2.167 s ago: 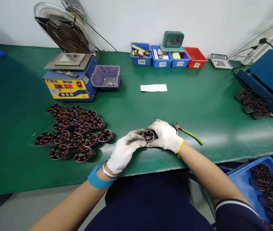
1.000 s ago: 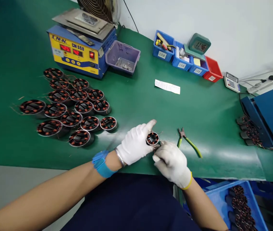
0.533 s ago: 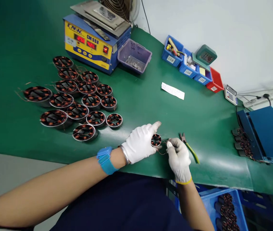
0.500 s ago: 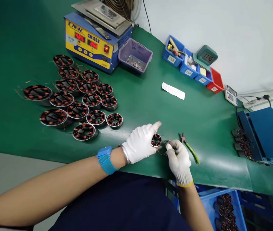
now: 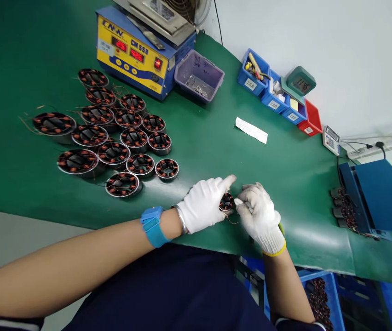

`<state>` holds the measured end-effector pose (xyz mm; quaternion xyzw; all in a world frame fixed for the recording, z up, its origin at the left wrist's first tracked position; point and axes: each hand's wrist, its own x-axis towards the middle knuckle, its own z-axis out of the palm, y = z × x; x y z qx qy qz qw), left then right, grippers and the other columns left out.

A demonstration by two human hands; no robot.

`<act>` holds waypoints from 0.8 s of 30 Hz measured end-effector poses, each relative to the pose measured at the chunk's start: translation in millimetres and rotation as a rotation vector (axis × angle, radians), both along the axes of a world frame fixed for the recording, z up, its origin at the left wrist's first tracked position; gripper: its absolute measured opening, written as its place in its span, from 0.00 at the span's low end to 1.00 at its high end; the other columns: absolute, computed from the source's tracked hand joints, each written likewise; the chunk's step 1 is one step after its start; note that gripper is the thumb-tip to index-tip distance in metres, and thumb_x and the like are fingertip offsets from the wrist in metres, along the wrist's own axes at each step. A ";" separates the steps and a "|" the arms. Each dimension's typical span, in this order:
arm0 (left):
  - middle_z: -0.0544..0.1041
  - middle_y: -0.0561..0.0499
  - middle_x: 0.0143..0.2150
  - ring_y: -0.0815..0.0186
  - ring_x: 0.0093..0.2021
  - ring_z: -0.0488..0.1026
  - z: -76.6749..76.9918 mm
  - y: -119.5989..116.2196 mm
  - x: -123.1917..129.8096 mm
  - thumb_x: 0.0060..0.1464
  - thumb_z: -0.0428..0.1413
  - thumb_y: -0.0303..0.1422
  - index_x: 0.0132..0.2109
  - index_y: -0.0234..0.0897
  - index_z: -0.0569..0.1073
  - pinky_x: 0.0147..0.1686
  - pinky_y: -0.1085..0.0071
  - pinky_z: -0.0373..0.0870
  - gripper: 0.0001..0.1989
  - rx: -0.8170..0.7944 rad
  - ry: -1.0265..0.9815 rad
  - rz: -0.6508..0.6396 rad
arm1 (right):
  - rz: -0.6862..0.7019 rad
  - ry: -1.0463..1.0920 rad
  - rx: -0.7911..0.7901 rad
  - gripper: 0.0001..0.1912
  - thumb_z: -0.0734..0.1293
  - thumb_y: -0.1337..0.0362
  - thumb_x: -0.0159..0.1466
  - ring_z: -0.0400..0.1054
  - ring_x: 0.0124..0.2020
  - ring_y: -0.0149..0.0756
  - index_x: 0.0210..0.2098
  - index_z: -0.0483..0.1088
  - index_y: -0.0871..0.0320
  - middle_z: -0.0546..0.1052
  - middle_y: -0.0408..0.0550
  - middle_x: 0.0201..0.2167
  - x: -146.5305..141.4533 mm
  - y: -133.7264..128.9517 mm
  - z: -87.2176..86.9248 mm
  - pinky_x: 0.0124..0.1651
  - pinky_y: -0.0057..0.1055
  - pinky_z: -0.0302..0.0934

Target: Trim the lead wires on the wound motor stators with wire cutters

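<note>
My left hand (image 5: 204, 206), in a white glove, is wrapped round a small motor stator (image 5: 226, 202) with copper windings, standing on the green bench. The thumb and fingers grip its sides, and a loose copper wire (image 5: 232, 221) curls out below it. Close against the stator's right side, my gloved right hand (image 5: 258, 212) is closed in a pinch on a thin wire end, largely covered by the fingers. Of the pliers, only a bit of green handle (image 5: 281, 229) shows past the right hand. To the left stand several finished-looking wound stators (image 5: 140, 164) in a group.
A yellow-blue control unit (image 5: 130, 57) stands at the back left beside a purple bin (image 5: 213, 89). Small blue boxes (image 5: 251, 85), a red box (image 5: 311, 120), a clock (image 5: 300, 81) and a calculator (image 5: 330, 140) line the wall. A paper strip (image 5: 251, 130) lies mid-bench; a blue machine (image 5: 385, 193) stands right.
My right hand has moved up and turned inward against the stator, now covering most of the pliers. The left hand keeps its hold. The whole view has shifted slightly.
</note>
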<state>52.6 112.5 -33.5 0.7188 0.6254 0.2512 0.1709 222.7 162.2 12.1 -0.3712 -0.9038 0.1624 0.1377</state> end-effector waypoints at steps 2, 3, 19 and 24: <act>0.73 0.46 0.44 0.54 0.41 0.73 1.1 0.0 0.0 0.54 0.54 0.40 0.65 0.35 0.57 0.37 0.60 0.69 0.34 0.002 -0.002 -0.010 | -0.056 0.088 0.007 0.05 0.61 0.65 0.64 0.69 0.50 0.43 0.32 0.67 0.55 0.75 0.49 0.35 -3.6 2.4 -1.2 0.63 0.50 0.54; 0.73 0.45 0.45 0.54 0.41 0.73 1.8 0.1 -0.3 0.54 0.55 0.39 0.65 0.36 0.57 0.38 0.60 0.70 0.34 -0.005 -0.004 -0.016 | -0.088 0.135 -0.011 0.06 0.61 0.65 0.64 0.69 0.50 0.42 0.31 0.66 0.54 0.75 0.49 0.36 -4.6 3.5 -2.5 0.61 0.48 0.56; 0.72 0.43 0.50 0.52 0.47 0.72 0.1 -1.0 -5.9 0.52 0.60 0.41 0.68 0.37 0.51 0.44 0.59 0.70 0.42 -0.042 -0.034 -0.073 | -0.348 0.052 -0.264 0.09 0.63 0.61 0.61 0.71 0.38 0.40 0.25 0.67 0.56 0.75 0.48 0.30 2.1 10.9 -18.9 0.43 0.37 0.64; 0.73 0.44 0.48 0.53 0.45 0.73 0.9 0.3 -5.5 0.52 0.59 0.42 0.68 0.38 0.51 0.42 0.60 0.71 0.41 -0.028 -0.053 -0.063 | -0.437 0.089 -0.171 0.08 0.65 0.57 0.62 0.71 0.42 0.42 0.35 0.69 0.55 0.77 0.49 0.36 19.0 -3.0 -1.9 0.45 0.41 0.66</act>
